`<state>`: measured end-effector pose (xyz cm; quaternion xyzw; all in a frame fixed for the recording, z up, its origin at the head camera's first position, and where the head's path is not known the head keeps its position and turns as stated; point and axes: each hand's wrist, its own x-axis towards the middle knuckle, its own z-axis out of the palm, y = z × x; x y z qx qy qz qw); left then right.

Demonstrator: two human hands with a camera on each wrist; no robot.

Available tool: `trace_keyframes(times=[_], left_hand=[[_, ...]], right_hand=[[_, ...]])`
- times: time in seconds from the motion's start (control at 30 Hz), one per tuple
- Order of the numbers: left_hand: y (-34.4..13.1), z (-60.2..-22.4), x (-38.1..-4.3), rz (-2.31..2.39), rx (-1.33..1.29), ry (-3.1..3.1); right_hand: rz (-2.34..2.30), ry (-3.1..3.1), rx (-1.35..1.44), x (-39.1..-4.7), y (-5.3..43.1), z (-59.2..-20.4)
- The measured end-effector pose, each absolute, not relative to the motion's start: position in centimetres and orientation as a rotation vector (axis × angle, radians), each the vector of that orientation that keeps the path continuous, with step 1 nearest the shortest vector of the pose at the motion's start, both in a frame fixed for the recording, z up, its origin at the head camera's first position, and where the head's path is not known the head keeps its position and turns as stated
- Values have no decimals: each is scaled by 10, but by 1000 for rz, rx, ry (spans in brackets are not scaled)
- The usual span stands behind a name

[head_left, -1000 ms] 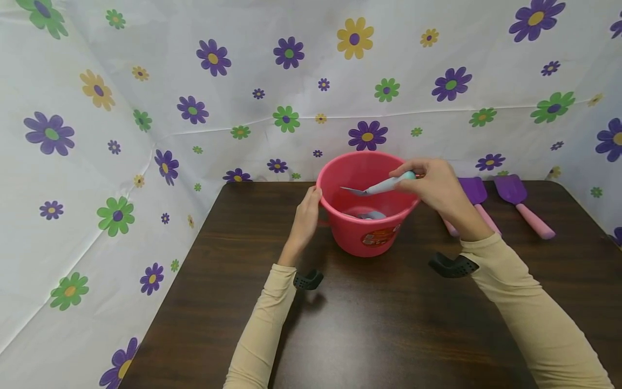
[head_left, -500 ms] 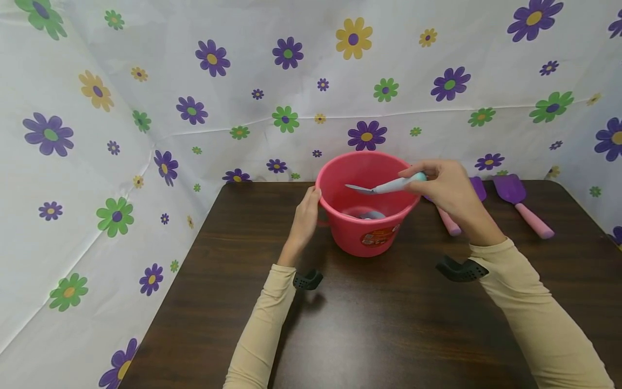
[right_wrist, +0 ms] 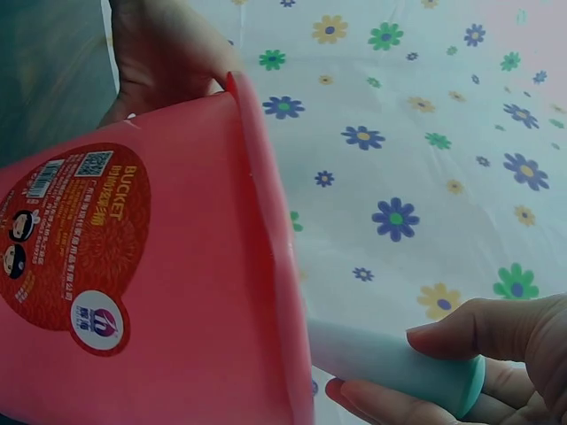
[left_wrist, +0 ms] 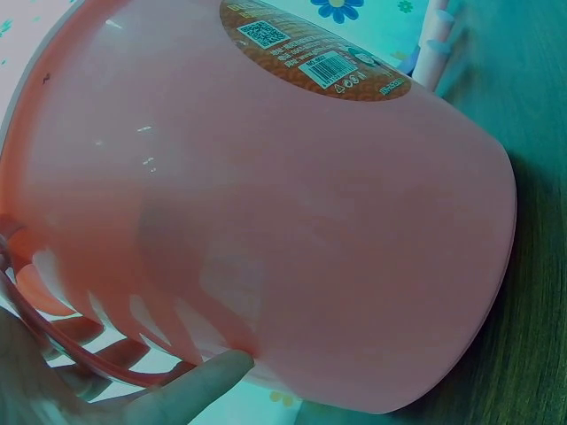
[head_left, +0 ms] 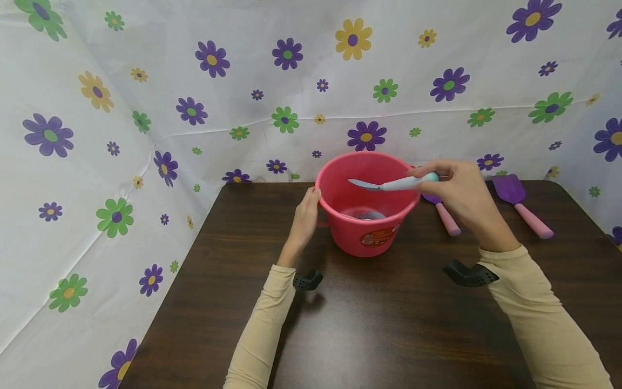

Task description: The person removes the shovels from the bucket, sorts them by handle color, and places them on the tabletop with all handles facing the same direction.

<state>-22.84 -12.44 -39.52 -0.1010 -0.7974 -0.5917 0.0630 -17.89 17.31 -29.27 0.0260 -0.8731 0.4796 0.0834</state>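
Observation:
A pink bucket [head_left: 346, 237] stands on the table. My left hand [head_left: 303, 219] holds its left side near the rim; in the left wrist view the thumb presses the wall by the curved bucket handle [left_wrist: 106, 370]. My right hand [head_left: 459, 189] pinches a small trowel by its white handle [head_left: 402, 184] with a mint end. The grey metal blade [head_left: 364, 185] points left over the bucket's opening, apart from the bottom. Inside the bucket lies another grey piece [head_left: 371, 215], mostly hidden by the front wall. In the right wrist view the rim hides the trowel's blade.
Right of the bucket, a purple shovel with a pink handle [head_left: 447, 219] lies partly behind my right hand. A second purple shovel [head_left: 510, 189] lies farther right. The dark wooden table [head_left: 379, 324] meets a flower-patterned sheet [head_left: 311, 70] at the back and left.
My right hand has drawn the trowel to the right, and more of its blade shows from above. The left hand and bucket have stayed in place.

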Motion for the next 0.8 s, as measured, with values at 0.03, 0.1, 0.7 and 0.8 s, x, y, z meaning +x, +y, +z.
trace_keyframes(times=[0.03,0.1,0.7,0.8], left_hand=[[-124,-395,-228,-1787,-302,-2409],[-124,-395,-228,-1786,-300,-2410],[-124,-396,-226,-1825,-291,-2392],[-124,-395,-226,-1821,-291,-2393]], right_hand=[[1434,-2597,71,-178,174,-293],[1434,-2575,65,-177,177,-294],[1553,-2388,112,-162,192,-294],[1601,-2332,108,-160,196,-292]])
